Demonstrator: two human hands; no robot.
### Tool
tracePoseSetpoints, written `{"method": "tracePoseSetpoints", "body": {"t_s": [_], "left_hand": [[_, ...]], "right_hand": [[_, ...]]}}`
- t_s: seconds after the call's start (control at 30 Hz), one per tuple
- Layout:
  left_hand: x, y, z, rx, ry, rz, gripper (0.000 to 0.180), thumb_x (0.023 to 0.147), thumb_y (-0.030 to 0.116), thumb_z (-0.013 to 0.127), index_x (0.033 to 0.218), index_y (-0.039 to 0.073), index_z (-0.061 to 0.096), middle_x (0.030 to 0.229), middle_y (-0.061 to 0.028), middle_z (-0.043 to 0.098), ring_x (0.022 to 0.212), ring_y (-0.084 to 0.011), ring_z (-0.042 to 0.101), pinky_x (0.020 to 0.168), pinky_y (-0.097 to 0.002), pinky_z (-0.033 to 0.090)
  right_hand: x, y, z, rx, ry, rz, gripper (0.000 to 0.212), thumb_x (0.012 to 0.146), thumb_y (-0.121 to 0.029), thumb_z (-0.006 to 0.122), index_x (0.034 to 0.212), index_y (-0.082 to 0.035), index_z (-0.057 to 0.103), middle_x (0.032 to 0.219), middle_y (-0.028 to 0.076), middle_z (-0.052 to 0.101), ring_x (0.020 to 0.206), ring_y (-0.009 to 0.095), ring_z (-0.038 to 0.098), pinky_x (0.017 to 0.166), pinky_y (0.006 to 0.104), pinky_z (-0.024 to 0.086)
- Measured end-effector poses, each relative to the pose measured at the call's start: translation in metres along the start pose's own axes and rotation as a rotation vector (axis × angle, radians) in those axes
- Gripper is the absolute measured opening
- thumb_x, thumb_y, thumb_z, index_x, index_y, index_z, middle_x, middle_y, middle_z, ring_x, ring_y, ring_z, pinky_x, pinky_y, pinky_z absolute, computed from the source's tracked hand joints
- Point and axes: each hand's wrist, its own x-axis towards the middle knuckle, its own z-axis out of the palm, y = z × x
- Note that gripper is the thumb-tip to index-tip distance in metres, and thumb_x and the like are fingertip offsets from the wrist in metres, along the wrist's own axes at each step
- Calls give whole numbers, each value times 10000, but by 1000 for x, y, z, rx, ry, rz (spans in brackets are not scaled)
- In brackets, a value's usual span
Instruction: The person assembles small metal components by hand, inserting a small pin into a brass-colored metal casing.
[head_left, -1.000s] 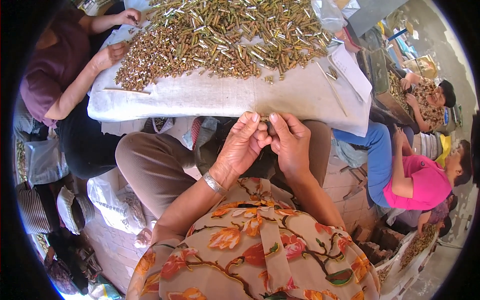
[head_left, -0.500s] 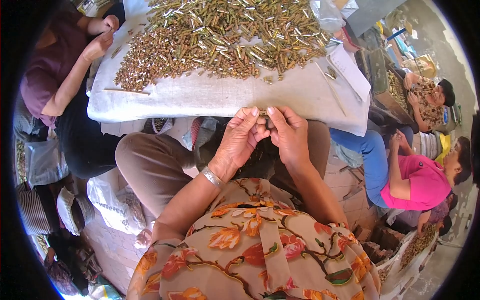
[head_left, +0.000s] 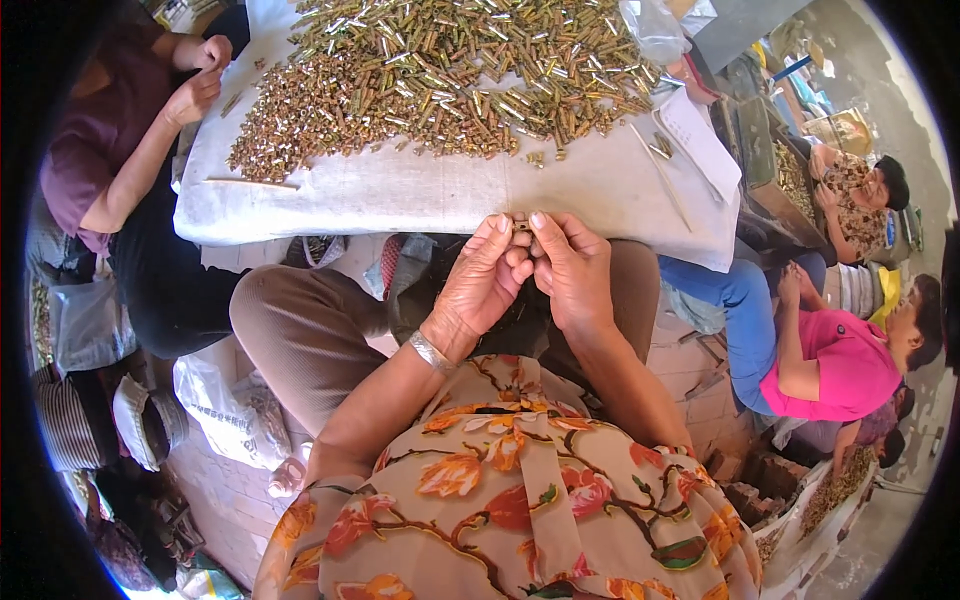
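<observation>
A small brass-coloured metal piece [head_left: 521, 226] is pinched between my thumbs and fingers, just off the table's near edge. My left hand [head_left: 478, 275] grips its left end, with a silver bangle on that wrist. On its other end, my right hand [head_left: 578, 272] is closed, thumb on top. The fingers hide most of the piece, so its exact kind cannot be made out. Beyond my hands, a pale cloth [head_left: 400, 200] covers the table. Heaped on it are long brass-coloured metal pieces [head_left: 470, 70] and, at the left, small short ones [head_left: 285, 125].
A thin stick [head_left: 250, 184] lies at the cloth's left, and another stick [head_left: 660, 178] near a white paper sheet [head_left: 698, 145] at the right. One co-worker [head_left: 130, 150] sits at the left, another in pink [head_left: 830, 365] at the right. A plastic bag [head_left: 225, 405] rests on the floor.
Both hands have shifted very slightly left. More of the metal piece now shows between my thumbs. The heaps on the table look the same.
</observation>
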Motion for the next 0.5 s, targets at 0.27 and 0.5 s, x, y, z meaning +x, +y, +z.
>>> {"method": "tracePoseSetpoints", "body": {"t_s": [0.27,0.5], "left_hand": [[-1,0,2,54,62,31,141,950,229,553,976,94,586,813,28,587,654,-46,540,609,-213,501],[12,5,8,150,46,69,124,918,199,610,945,79,591,805,-14,631,644,-80,587,605,-216,525]], "right_hand": [[5,-3,-7,-20,-38,62,192,913,-195,625,885,-5,619,649,-40,518,463,7,375,382,179,280],[13,-4,-5,-30,22,4,206,906,-213,634,850,-18,604,621,-38,481,439,17,361,364,186,248]]}}
